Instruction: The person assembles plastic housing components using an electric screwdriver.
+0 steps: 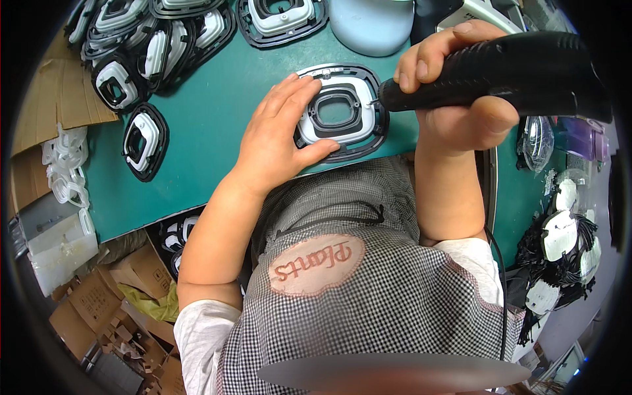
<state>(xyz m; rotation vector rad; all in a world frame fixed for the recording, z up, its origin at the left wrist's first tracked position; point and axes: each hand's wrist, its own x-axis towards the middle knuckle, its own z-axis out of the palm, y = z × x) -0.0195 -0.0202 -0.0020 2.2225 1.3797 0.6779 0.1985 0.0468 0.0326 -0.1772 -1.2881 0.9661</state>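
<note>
A black and white plastic frame (359, 135), rounded with an opening in its middle, lies flat at the near edge of the green table. My left hand (276, 128) rests on its left side, fingers stretched over the rim and thumb along the near edge. My right hand (461, 99) is wrapped around a black electric screwdriver (526, 72), held nearly level. Its thin bit points left and meets the right side of the frame's white part; whether a screw sits there is too small to tell.
Similar frames are heaped (151, 46) at the far left, with a single frame (145, 141) nearer me and another (280, 20) at the back. A light blue rounded container (372, 26) stands behind. Cardboard boxes (92, 303) lie below left; black cables with white wrappings (559, 237) are at right.
</note>
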